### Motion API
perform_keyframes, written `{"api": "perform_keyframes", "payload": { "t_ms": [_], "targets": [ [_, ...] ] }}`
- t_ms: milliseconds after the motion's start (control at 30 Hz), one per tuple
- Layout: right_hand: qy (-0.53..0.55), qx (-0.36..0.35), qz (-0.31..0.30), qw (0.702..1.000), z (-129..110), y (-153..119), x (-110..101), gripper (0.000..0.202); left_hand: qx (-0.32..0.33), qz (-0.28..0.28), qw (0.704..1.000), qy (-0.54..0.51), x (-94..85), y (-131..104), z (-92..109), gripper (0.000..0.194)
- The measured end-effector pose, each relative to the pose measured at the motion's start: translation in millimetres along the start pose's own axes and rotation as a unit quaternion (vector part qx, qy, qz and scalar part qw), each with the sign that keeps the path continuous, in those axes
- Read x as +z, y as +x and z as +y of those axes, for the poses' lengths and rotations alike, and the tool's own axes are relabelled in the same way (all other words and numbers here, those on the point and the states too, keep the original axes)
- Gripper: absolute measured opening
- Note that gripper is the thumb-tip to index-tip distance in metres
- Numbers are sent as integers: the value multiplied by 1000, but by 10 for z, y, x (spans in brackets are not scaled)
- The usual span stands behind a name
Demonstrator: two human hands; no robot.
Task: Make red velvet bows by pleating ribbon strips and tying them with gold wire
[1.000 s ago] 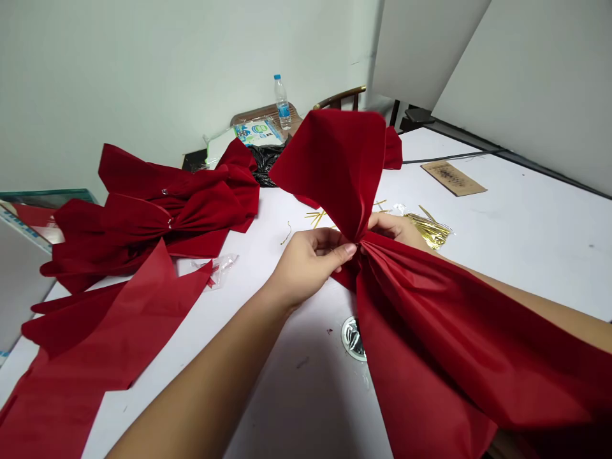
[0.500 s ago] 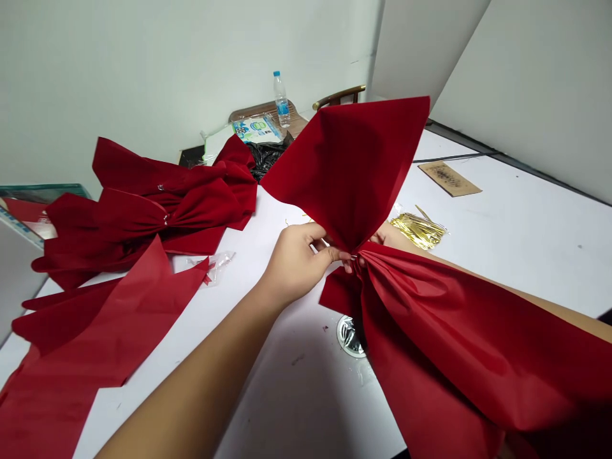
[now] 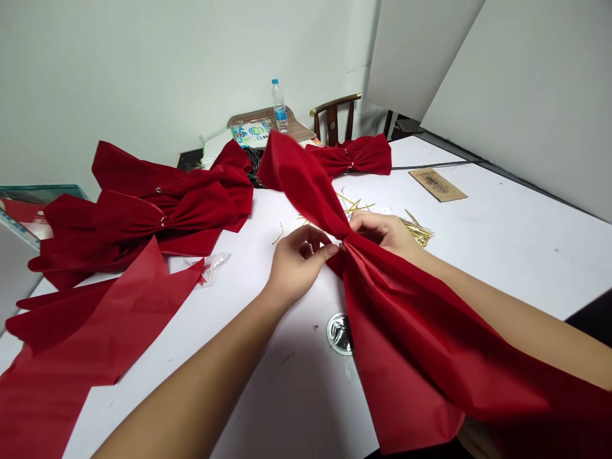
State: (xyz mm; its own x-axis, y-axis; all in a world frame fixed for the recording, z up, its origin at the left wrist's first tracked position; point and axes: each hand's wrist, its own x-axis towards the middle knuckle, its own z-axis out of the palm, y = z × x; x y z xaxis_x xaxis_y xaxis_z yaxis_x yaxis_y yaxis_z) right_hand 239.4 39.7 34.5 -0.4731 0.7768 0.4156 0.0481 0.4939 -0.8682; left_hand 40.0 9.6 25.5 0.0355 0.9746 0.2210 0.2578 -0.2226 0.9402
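Note:
A large red fabric bow point(image 3: 421, 331) hangs between my hands, gathered tightly at its middle. Its upper loop leans up and left; the long tails spread down toward my lap. My left hand point(image 3: 302, 258) pinches at the gather, thumb and forefinger together around a small shiny bit there. My right hand point(image 3: 382, 233) closes round the gather from the far side, its fingertips partly hidden by the cloth. Behind it lie loose gold twist ties point(image 3: 356, 207) and a clear-wrapped bundle of gold ties point(image 3: 419, 233).
Several dark red bows point(image 3: 157, 217) are piled at the left, with flat red cloth point(image 3: 119, 325) nearer me. Another bow point(image 3: 351, 157) lies at the back. A brown card point(image 3: 437, 185), a water bottle point(image 3: 280, 108) and a round table grommet point(image 3: 339, 334) are also around. A wooden chair point(image 3: 335, 116) stands behind.
The bow has turned, its upper loop swinging left and folding narrower. My right hand now shows more beside the gather, and the bow at the back has come into sight.

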Motion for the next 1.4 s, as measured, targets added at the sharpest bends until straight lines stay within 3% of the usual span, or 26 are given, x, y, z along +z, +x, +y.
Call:
{"api": "perform_keyframes", "payload": {
  "t_ms": [100, 233, 367, 467, 667, 900, 1133, 1400],
  "targets": [
    [-106, -46, 41, 992, -10, -1, -52, 19, 5, -27, 999, -32, 19, -25, 24, 27],
    [-299, -157, 71, 939, 60, -3, -117, 6, -83, -91, 983, -133, 62, -53, 102, 49],
    [-366, -204, 53, 907, 105, -15, -98, 9, -159, -160, 958, -175, 140, -117, 169, 59],
    [-375, -203, 31, 904, 110, -14, -84, 8, -175, -155, 957, -173, 192, -158, 157, 50],
    [-294, -178, -29, 939, 93, 11, -168, 7, -212, -127, 934, -257, 194, -151, 27, 44],
    [-111, -59, -95, 988, 59, 13, -206, 15, -210, -166, 913, -308, 144, -133, -67, 48],
    [38, 16, -141, 989, 65, 25, -221, 23, -179, -185, 905, -339, 107, -108, -74, 42],
    [72, 30, -159, 984, 10, 7, -230, 16, -184, -162, 911, -331, 120, -98, -113, 33]
  ]
}}
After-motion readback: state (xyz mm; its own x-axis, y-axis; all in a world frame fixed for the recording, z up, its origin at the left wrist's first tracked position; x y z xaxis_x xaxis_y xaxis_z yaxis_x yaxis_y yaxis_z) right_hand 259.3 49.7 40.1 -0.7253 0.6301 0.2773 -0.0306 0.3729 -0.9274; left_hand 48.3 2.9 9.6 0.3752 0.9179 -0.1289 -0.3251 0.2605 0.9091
